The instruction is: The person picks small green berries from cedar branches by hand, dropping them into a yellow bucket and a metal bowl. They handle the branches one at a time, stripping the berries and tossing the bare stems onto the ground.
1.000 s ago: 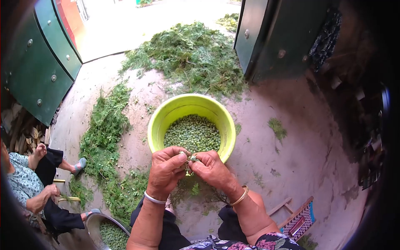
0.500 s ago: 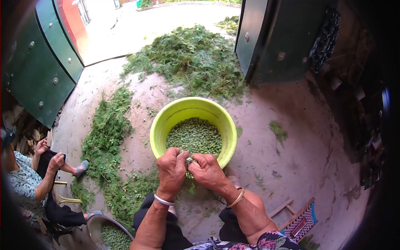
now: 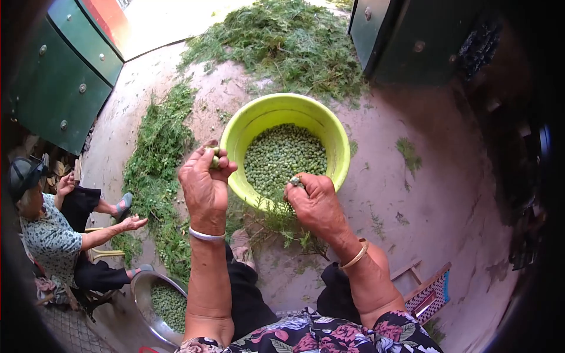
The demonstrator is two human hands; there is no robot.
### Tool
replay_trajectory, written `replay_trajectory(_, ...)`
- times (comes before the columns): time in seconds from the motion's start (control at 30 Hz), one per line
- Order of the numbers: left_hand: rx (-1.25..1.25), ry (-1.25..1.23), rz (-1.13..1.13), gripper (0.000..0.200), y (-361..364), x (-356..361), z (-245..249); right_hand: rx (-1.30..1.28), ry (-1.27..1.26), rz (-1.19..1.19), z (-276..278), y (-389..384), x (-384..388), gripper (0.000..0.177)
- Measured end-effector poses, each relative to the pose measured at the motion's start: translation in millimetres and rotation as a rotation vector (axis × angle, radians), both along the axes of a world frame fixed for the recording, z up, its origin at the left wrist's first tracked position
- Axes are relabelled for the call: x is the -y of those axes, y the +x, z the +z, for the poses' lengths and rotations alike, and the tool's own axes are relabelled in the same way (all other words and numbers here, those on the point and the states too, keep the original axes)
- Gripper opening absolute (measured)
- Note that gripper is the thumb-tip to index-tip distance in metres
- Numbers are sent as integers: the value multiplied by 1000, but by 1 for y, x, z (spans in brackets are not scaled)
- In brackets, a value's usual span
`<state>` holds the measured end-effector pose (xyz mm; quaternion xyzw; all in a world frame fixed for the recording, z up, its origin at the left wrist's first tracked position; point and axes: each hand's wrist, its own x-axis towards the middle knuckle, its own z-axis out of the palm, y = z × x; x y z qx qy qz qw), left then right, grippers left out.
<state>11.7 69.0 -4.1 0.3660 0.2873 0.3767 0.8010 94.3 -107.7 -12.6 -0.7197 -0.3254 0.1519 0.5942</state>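
Small green berry-like cones [image 3: 285, 156] fill the lower part of a yellow-green bucket [image 3: 338, 126] standing before me. My left hand [image 3: 204, 185] is raised at the bucket's left rim, fingers curled around a few green cones [image 3: 215, 157]. Over the near right part of the bucket, my right hand [image 3: 315, 203] is closed, with a pale green cone [image 3: 296, 182] pinched at thumb and forefinger. A feathery green sprig [image 3: 285, 222] overlaps the near rim, just below and left of my right hand.
Cut green branches [image 3: 279, 44] are heaped by the doorway, and more foliage [image 3: 156, 150] trails down the left side. A person [image 3: 53, 235] sits at left near a metal basin [image 3: 141, 288] of green cones. A woven-seat stool [image 3: 429, 297] stands at lower right.
My hands were together over the bucket's near rim; now they are apart, left hand up and leftward, right hand up and rightward. The seated person's near arm has stretched out. The view has tilted down.
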Motion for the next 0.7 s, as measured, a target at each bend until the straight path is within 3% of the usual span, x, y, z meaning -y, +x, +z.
replay_trajectory(0.13,164,23,-329,44,16,5,-8,-59,-29,-8,-4,-3,-1,22)
replay_trajectory(0.23,14,184,-211,58,32,8,-4,-14,-11,-42,-6,-1,-2,23)
replay_trajectory(0.33,50,181,-148,65,34,4,-1,-48,-16,-58,-1,1,-1,23)
replay_trajectory(0.4,42,171,-137,55,30,9,8,-66,-23,-59,0,3,0,22)
replay_trajectory(0.47,-183,592,-237,30,20,20,21,-62,-42,-50,0,4,0,21)
replay_trajectory(0.5,-225,663,-262,19,20,31,30,-55,-59,-38,0,3,0,20)
replay_trajectory(0.53,-225,662,-263,19,19,37,30,-56,-60,-38,-4,2,-2,20)
replay_trajectory(0.6,-317,855,-566,20,16,46,29,48,-89,-31,-15,1,-5,17)
replay_trajectory(0.7,-450,1065,-596,14,15,49,21,77,-140,-37,-14,-1,-5,16)
